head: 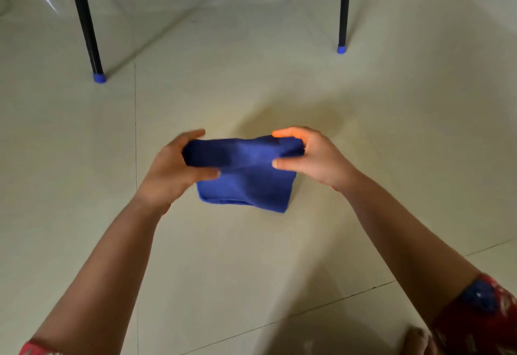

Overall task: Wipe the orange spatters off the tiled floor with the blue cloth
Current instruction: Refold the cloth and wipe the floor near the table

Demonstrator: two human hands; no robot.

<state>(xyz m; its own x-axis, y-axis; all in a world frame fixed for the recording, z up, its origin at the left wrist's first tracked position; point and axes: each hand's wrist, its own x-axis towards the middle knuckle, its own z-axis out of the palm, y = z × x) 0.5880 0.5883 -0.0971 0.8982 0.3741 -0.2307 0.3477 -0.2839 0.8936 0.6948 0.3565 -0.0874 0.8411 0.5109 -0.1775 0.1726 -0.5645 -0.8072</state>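
Two sets of fingers curl round the bunched top edge of the blue cloth (246, 184): the left hand (173, 170) pinches one end, the right hand (316, 158) the other. The cloth hangs between them, low over the tiled floor (251, 256). Beyond, black legs (84, 18) with blue caps stand well apart.

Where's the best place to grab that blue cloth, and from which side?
Likely the thick folded top edge of the blue cloth, at its two ends, coming in from either side, as the left hand and right hand grip it now. Below the fold it hangs limp, so the bottom edge would offer less to hold.
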